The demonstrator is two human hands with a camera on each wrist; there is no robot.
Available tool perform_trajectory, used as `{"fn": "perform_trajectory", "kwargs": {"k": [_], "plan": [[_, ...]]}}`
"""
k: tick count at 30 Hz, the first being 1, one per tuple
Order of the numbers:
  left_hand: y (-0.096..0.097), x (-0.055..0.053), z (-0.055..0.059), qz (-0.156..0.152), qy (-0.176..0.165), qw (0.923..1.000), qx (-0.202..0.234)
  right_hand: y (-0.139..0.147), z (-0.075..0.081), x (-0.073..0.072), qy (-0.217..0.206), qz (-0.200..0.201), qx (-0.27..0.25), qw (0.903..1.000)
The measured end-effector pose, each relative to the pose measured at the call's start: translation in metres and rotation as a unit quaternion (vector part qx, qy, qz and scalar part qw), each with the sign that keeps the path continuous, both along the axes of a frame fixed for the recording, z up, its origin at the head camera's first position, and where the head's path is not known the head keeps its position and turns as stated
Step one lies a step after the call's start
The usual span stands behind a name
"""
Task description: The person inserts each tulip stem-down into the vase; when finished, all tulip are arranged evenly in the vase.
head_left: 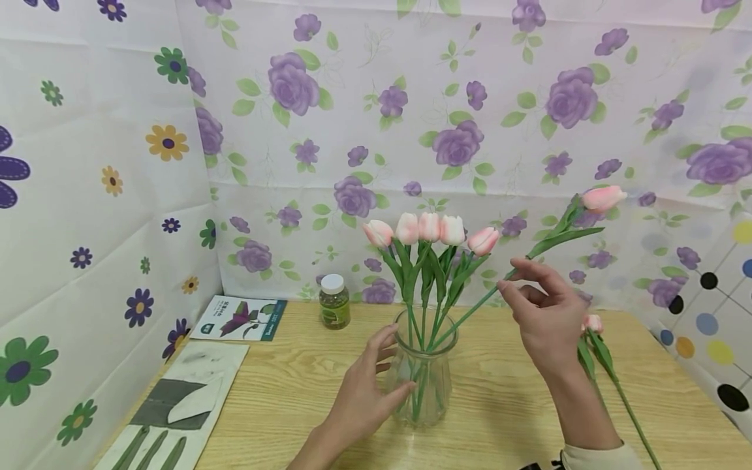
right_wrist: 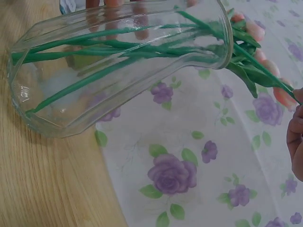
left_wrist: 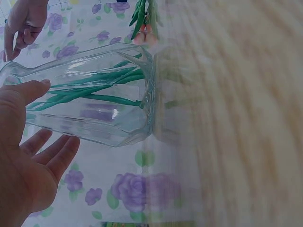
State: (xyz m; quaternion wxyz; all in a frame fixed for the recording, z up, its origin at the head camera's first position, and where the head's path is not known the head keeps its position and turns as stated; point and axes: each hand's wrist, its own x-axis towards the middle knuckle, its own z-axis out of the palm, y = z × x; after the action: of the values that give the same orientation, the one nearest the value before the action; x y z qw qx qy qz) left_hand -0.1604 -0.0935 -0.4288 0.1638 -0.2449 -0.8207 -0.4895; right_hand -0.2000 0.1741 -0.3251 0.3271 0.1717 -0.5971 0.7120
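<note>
A clear glass vase [head_left: 437,395] stands upright on the wooden table. Several pink-and-white tulips [head_left: 430,226] fan out of its mouth, their green stems [left_wrist: 94,87] crossing inside. My left hand [head_left: 367,385] cups the vase's left side, thumb at the front, fingers behind; in the right wrist view some fingers show through the glass. To the right of the vase my right hand [head_left: 549,313] pinches another tulip [head_left: 604,198] by its stem between thumb and fingers. That tulip leans right, its blossom above the hand and its lower stem inside the vase.
More tulips [head_left: 593,323] lie on the table [head_left: 282,405] at the right, partly behind my right forearm. A white-capped jar [head_left: 334,303] and a printed booklet [head_left: 237,318] sit at the back left. A printed grey-and-white sheet [head_left: 182,398] lies along the left edge. Flowered cloth [head_left: 376,117] hangs behind.
</note>
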Motion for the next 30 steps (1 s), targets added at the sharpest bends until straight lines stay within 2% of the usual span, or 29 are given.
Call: {"fn": "perform_trajectory", "kwargs": {"k": [6,12,17,30], "plan": [[0.000,0.000,0.000,-0.001,-0.001,1.0000,-0.003,-0.008,-0.002,0.003,0.042,0.010,0.064,0.9970],[0.000,0.001,0.001,-0.004,-0.006,1.0000,-0.003,-0.016,-0.002,0.007,0.033,0.006,0.120,0.9922],[0.000,0.001,0.001,0.001,-0.003,1.0000,-0.008,-0.021,-0.003,0.010,0.018,0.015,0.132,0.9909],[0.000,0.000,0.000,0.002,-0.001,1.0000,-0.007,-0.029,-0.007,0.009,0.020,0.038,0.178,0.9831]]}}
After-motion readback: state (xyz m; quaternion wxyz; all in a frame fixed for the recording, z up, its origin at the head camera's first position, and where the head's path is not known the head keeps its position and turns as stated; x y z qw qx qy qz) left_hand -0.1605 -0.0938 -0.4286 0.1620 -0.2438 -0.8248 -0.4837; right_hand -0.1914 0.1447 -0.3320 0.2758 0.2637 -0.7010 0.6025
